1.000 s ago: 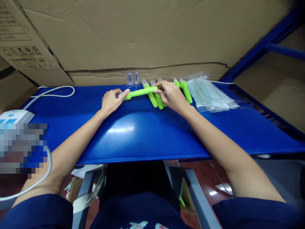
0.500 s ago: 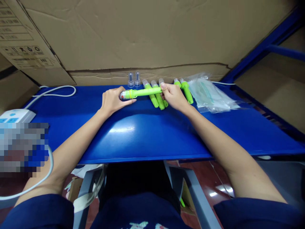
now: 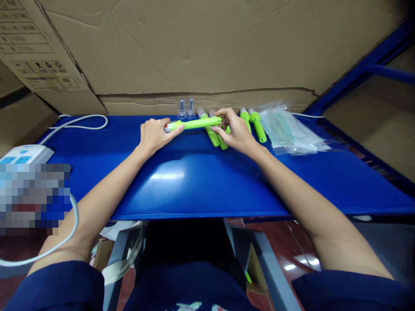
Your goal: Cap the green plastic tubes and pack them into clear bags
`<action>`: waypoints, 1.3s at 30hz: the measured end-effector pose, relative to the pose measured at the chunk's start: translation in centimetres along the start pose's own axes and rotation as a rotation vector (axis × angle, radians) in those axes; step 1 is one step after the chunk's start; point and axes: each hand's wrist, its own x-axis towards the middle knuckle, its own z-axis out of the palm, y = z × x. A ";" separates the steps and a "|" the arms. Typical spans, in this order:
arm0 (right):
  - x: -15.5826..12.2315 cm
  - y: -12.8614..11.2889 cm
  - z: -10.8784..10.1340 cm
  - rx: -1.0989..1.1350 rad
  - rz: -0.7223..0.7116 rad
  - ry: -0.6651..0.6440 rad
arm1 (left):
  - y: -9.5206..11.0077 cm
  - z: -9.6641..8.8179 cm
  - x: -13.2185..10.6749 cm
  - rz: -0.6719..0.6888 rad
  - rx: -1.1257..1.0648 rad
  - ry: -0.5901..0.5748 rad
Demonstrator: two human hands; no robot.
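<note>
1. Green pen (image 3: 196, 124) is held level just above the blue surface (image 3: 181, 177), near its far edge.
2. Left grip (image 3: 154, 134) is closed around the pen's silver-tipped end.
3. Right grip (image 3: 234, 129) pinches the other end, above loose green tubes (image 3: 214, 137).
4. Clear bags (image 3: 292, 129) lie farther right.

Print on carton (image 3: 42, 65) illegible
</note>
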 end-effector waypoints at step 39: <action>-0.2 -0.2 -1.4 -0.154 -0.221 0.029 | -0.4 -0.1 0.6 0.074 -0.110 -0.163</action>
